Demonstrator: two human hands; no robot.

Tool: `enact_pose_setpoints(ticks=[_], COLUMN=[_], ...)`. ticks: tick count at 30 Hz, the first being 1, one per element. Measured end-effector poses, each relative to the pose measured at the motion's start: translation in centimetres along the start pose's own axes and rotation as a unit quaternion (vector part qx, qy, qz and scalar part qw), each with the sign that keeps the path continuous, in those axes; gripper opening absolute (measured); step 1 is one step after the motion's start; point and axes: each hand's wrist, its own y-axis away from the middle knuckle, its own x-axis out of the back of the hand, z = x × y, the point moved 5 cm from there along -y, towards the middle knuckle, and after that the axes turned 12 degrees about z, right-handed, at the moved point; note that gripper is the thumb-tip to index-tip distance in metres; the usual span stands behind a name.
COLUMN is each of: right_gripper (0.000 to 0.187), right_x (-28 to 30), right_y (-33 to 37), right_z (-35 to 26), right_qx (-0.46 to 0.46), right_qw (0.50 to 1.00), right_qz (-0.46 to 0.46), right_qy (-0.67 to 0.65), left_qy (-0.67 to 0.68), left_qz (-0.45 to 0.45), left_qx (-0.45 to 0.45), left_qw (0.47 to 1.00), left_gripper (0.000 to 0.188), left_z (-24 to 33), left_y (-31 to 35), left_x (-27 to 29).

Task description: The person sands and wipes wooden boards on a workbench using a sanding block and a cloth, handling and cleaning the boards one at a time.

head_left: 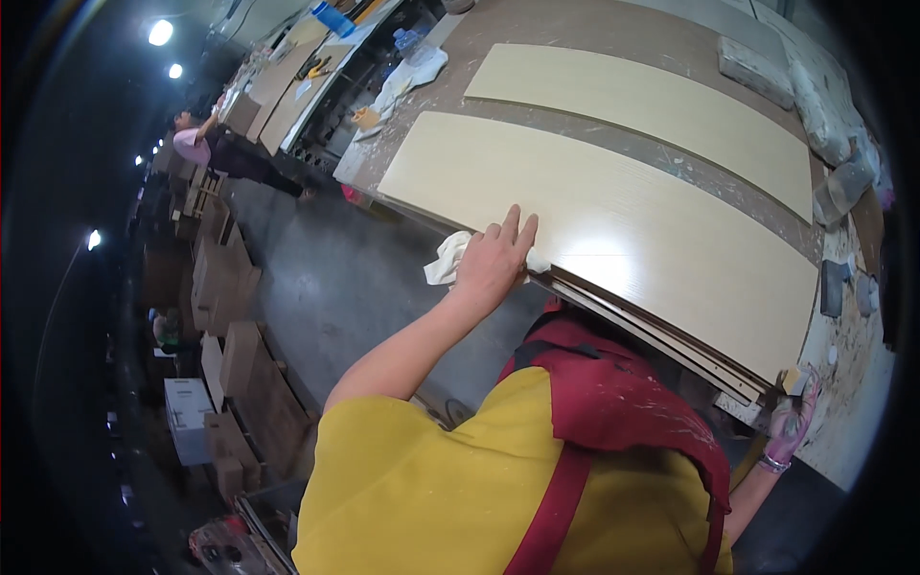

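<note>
A long cream wood panel (594, 192) lies on the workbench, its near long edge facing me. My left hand (494, 259) rests at that edge with its fingers over the top, pressing a crumpled white cloth (447, 259) against the edge. At the panel's near right corner is my right hand (792, 422), in a pinkish, stained glove. Its fingers close around a small tan block (793, 380) beside the corner; the lower fingers are partly hidden. Dark and pale layered edges (661, 331) show beneath the panel.
A second cream panel (642, 115) lies farther back on the workbench (460, 81). Grey blocks (755, 72) and wrapped bundles (819, 115) sit at the right. A clear bottle (407, 43) and rag (412, 81) lie far left. Another person (220, 153) stands at a distant table; stacked boards (259, 393) line the floor.
</note>
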Motion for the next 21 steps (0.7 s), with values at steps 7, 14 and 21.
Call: enact_pose_setpoints(ticks=[7,14,21], right_gripper=[0.040,0.038,0.041], right_x=[-2.5,-13.1,-3.8], right_y=[6.4,13.4,10.9], right_z=[-2.0,-6.0,-5.7], right_qx=[-0.021,0.003,-0.149], right_qw=[0.998,0.979,0.980], right_qz=[-0.014,-0.163,-0.040], right_qy=[-0.059,-0.124,-0.127], left_qy=[0.028,-0.016,0.018], left_qz=[0.058,0.164,0.204], left_qx=[-0.047,-0.102,-0.089], left_qw=[0.997,0.981,0.975], left_gripper=[0.062,0.039,0.030], left_z=[-1.3,-1.0,-1.9], left_y=[2.0,1.2,-1.3], left_x=[1.4,3.0,5.0])
